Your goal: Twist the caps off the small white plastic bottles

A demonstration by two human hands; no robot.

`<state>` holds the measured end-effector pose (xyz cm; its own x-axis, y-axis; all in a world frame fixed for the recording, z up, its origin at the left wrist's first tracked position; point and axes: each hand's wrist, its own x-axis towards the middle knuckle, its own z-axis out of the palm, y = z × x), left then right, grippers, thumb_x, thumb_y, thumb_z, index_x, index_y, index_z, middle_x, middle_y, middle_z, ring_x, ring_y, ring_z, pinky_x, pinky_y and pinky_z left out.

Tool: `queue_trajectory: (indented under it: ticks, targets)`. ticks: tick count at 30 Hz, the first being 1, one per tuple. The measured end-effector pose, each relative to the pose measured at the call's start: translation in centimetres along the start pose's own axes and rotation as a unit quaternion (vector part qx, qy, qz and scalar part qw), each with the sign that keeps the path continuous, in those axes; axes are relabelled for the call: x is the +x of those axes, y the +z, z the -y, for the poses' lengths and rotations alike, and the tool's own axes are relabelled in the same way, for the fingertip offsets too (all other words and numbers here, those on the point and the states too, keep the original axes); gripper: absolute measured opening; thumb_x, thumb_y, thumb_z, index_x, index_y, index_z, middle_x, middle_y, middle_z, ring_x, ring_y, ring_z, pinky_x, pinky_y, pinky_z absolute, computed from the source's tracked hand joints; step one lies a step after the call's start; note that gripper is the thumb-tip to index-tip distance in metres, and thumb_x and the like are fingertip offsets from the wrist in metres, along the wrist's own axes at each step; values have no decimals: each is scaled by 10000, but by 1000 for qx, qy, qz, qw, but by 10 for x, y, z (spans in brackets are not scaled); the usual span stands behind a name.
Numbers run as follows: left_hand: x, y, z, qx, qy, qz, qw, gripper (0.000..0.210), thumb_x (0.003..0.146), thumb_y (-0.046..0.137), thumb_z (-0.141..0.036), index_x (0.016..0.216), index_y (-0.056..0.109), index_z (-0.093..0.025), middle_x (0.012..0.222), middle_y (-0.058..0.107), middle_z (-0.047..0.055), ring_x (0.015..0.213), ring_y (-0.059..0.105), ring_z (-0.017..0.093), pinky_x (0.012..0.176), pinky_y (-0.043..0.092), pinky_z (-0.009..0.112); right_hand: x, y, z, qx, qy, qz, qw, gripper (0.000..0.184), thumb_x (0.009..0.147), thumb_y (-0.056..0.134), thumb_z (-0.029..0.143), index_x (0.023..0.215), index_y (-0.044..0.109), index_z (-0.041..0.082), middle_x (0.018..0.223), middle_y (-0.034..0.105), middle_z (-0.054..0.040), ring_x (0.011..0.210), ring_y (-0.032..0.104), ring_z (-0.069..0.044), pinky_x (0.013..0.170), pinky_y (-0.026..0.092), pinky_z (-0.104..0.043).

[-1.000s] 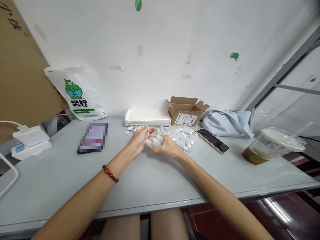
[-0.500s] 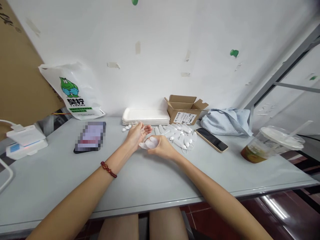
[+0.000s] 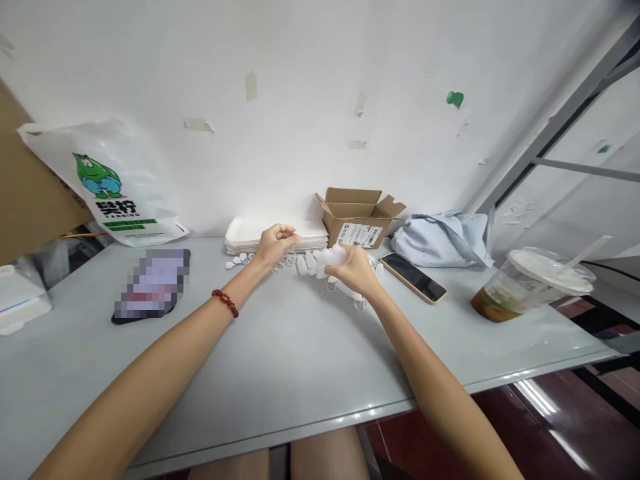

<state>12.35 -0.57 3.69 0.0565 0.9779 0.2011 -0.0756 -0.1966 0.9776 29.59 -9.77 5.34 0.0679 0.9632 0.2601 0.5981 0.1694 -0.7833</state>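
My right hand [image 3: 354,270] is closed around several translucent white oval pieces [image 3: 334,255], just above the pile. Beneath and beside it on the table lie more of these white pieces [image 3: 304,265], some with thin string loops [image 3: 359,304]. My left hand [image 3: 276,245], a beaded bracelet on its wrist, is in front of the stack of white trays [image 3: 245,233]. Its fingers are curled in toward the thumb, and whatever they may hold is too small to make out. Small white pieces with loops [image 3: 241,260] lie near the left hand.
An open cardboard box [image 3: 350,223] stands behind the pile. To the right are a phone [image 3: 414,277], a pale blue cloth bag [image 3: 443,239] and a plastic drink cup [image 3: 523,287]. At left are a blurred-screen phone [image 3: 153,283] and a white printed bag [image 3: 130,193].
My hands have moved apart. The right hand has carried its white pieces rightward over the pile, while the left has drawn back toward the trays and curled its fingers. The view has turned slightly right.
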Motion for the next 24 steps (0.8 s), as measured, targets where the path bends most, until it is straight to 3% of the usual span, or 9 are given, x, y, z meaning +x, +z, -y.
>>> queue_trajectory:
  ticks: [4, 8, 12, 14, 16, 20, 24]
  targets:
    - [3, 0, -12, 34, 38, 13, 999, 35, 631, 659, -193, 609, 642, -171, 651, 662, 37, 687, 590, 162, 706, 448, 274, 3, -3, -5, -51, -3, -38, 998, 96, 578, 597, 220, 633, 535, 172, 583, 501, 46, 553, 431, -101, 536, 318, -224]
    - [-2, -13, -11, 95, 60, 4, 994, 65, 653, 619, -196, 592, 640, -190, 627, 649, 33, 629, 578, 161, 645, 440, 264, 4, -4, -8, -69, -11, -52, 996, 107, 580, 595, 230, 611, 504, 184, 563, 480, 51, 543, 419, -103, 535, 311, -230]
    - [-23, -33, -1, 214, 87, 93, 969, 55, 571, 669, -167, 579, 664, -222, 603, 636, 13, 602, 520, 167, 596, 391, 252, 7, -4, -13, -70, -15, -68, 995, 109, 585, 584, 238, 608, 488, 191, 572, 495, 44, 554, 440, -117, 546, 317, -242]
    - [-36, -39, 5, 265, 87, 151, 948, 75, 566, 665, -180, 612, 682, -236, 619, 640, 15, 594, 518, 183, 607, 400, 272, 8, -4, -15, -69, -6, -85, 994, 112, 587, 584, 245, 609, 485, 195, 575, 497, 40, 562, 449, -125, 546, 320, -246]
    - [-45, -39, 11, 355, 118, 182, 909, 88, 629, 628, -217, 675, 699, -240, 698, 646, 39, 642, 545, 207, 657, 425, 302, 10, -6, -16, -64, 7, -105, 992, 112, 588, 587, 250, 618, 492, 198, 580, 502, 37, 571, 457, -131, 547, 327, -250]
    - [-50, -27, 20, 493, 160, 168, 838, 218, 757, 503, -221, 800, 714, -188, 853, 610, 119, 775, 571, 268, 752, 450, 385, 13, -10, -18, -53, 32, -140, 988, 122, 584, 607, 243, 637, 506, 199, 600, 515, 30, 585, 473, -142, 561, 350, -259]
    - [-51, -17, 28, 551, 167, 126, 808, 288, 793, 426, -163, 895, 693, -124, 916, 571, 150, 864, 556, 284, 805, 454, 416, 16, -12, -26, -82, 42, -155, 984, 114, 608, 611, 249, 667, 524, 205, 630, 537, 14, 614, 503, -161, 575, 372, -271]
